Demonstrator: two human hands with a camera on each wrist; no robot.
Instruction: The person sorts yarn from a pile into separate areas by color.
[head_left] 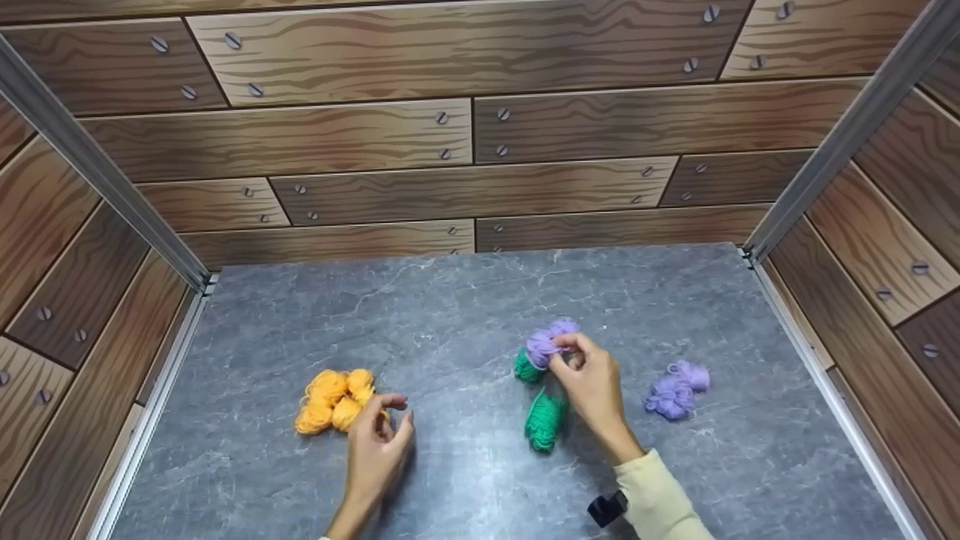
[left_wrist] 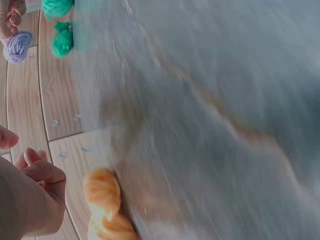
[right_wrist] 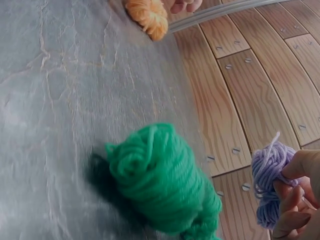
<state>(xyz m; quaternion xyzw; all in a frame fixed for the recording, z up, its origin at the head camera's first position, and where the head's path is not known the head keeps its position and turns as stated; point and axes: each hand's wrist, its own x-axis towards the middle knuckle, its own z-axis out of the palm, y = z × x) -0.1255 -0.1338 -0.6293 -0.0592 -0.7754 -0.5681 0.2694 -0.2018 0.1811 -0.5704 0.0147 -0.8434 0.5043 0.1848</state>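
Observation:
Between the thumb and fingers of my right hand point(head_left: 592, 386) is a small purple yarn skein point(head_left: 546, 343), lifted off the table in the right wrist view. Two green yarn skeins lie by that hand: one green skein point(head_left: 544, 421) nearer me, another green skein point(head_left: 527, 366) partly hidden behind the purple one. On the left, my left hand point(head_left: 377, 446) hovers beside a cluster of orange yarn skeins point(head_left: 328, 388), its fingers loosely bent with nothing between them. It overlaps the right edge of the cluster in the head view.
More purple yarn point(head_left: 670, 396) lies to the right of my right hand. The grey marbled tabletop point(head_left: 450, 322) is bounded by wood-patterned walls point(head_left: 375, 135) at the back and sides, with metal rails point(head_left: 810, 127) at the corners. A black wrist device point(head_left: 607, 509) sits by the right sleeve.

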